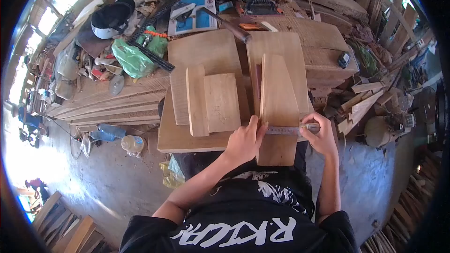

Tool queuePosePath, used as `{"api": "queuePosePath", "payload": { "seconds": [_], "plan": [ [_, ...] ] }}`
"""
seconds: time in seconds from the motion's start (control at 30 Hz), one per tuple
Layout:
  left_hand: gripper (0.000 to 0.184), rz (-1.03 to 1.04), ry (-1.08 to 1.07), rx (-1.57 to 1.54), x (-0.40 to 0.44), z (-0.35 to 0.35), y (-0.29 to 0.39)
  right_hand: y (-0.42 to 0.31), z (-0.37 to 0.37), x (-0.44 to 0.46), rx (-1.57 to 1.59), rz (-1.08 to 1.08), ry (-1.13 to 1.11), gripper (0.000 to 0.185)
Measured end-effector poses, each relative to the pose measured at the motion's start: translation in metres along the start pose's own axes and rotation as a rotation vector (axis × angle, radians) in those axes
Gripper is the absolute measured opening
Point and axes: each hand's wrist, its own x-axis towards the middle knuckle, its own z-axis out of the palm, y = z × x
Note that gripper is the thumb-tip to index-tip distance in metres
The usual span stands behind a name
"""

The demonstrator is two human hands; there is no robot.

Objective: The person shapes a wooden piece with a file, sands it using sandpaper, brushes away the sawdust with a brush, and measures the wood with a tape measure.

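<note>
A tapered wooden block (277, 96) lies over a longer board (276, 154) near my lap. Across them stretches a thin metal ruler (283, 130) with fine markings. My left hand (244, 141) is closed at the ruler's left end, its fingertips against the wood's left edge. At the other end, my right hand (320, 135) pinches the ruler's silvery end, which the fingers partly cover. To the left, a smaller block with pencil marks (221, 103) rests beside a narrow wooden piece (197, 100) on wider boards.
A hammer-like tool with a dark handle (236, 30) lies behind the boards. A black square (150, 56) crosses a green plastic bag (133, 58), near a cap (112, 18). On the right, a small black tape measure (344, 59) sits on stacked planks (323, 42). Bottles (132, 144) stand on the floor.
</note>
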Motion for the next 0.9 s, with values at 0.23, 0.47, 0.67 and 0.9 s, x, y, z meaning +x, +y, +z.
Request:
{"api": "queuePosePath", "payload": {
  "seconds": [0.23,0.47,0.67,0.9],
  "plan": [
    [0.034,0.02,0.022,0.015,0.0007,-0.0023,0.0,0.0011,0.0008,-0.0075,0.019,0.021,0.015,0.021],
    [0.037,0.027,0.036,-0.019,0.0005,-0.0002,-0.004,0.0,0.0003,-0.0065,0.01,0.014,0.004,0.021],
    [0.038,0.022,0.056,-0.005,-0.0009,-0.0021,-0.0003,-0.0046,-0.0032,-0.0075,-0.053,-0.032,-0.012,0.023],
    [0.038,0.057,0.104,-0.011,-0.0002,0.0025,-0.0038,-0.0035,-0.005,-0.0075,-0.111,-0.074,-0.004,0.028]
  ]
}}
